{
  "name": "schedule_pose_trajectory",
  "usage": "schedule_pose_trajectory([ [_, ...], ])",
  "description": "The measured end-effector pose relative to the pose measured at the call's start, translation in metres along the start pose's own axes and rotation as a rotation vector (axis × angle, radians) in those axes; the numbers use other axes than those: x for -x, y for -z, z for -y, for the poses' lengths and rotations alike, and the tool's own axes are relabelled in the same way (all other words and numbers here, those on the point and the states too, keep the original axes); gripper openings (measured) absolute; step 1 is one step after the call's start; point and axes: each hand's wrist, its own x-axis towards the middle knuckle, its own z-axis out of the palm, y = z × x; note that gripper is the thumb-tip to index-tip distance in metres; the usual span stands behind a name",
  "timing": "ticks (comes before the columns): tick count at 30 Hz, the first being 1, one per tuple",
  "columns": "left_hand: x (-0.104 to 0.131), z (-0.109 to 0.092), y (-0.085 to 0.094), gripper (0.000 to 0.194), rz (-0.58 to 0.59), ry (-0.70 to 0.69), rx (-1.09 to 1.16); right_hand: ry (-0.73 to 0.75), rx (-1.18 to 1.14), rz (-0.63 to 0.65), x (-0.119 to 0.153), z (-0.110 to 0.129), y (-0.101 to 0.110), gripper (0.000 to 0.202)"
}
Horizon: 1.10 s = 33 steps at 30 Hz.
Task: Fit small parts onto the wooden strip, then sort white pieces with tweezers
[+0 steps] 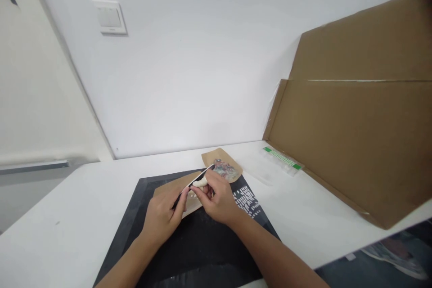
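My left hand [165, 213] is closed on a thin, flat strip [200, 177] with a dark face and a pale edge, which slants up to the right. My right hand [218, 197] has a cream-coloured, putty-like lump [200, 183] in its curled fingers. Its thumb and forefinger meet close to the left fingertips at the strip; whether a small piece is pinched there I cannot tell. Under the hands lies a brown kraft paper bag [168, 185] with a clear window, partly covered. Beyond the right hand, another kraft bag [224, 167] shows colourful contents through its window.
A black board [199, 252] lies on the white table [64, 229], with rows of small white pieces [245, 200] at its right. Farther right are a clear plastic packet [283, 159] with green label and a large opened cardboard box [354, 135] against the wall.
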Motion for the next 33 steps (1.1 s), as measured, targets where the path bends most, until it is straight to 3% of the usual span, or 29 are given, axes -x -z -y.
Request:
schedule_pose_trajectory([
  [13,0.003,0.003,-0.002,0.029,-0.001,0.019,0.001,-0.039,-0.033,-0.117,-0.003,0.000,0.000,0.035],
  [15,0.004,0.003,-0.002,0.031,-0.005,0.035,0.001,-0.153,-0.164,-0.186,-0.004,-0.004,-0.004,0.033],
  [18,0.002,0.001,0.000,0.039,-0.022,0.079,-0.003,-0.463,-0.588,-0.410,-0.010,-0.015,-0.005,0.031],
  [20,0.000,0.000,0.004,0.039,-0.047,0.120,-0.012,-0.605,-0.775,-0.561,-0.016,-0.026,0.003,0.032],
  [25,-0.005,0.010,0.017,0.038,-0.196,0.343,-0.101,-0.672,-0.905,-0.749,-0.031,-0.058,0.049,0.029],
  [28,-0.005,0.021,0.021,0.033,-0.274,0.466,-0.147,-0.690,-0.958,-0.789,-0.032,-0.072,0.071,0.021],
  [33,-0.006,0.027,0.019,0.031,-0.281,0.433,-0.137,-0.703,-0.971,-0.792,-0.032,-0.082,0.076,0.019],
])
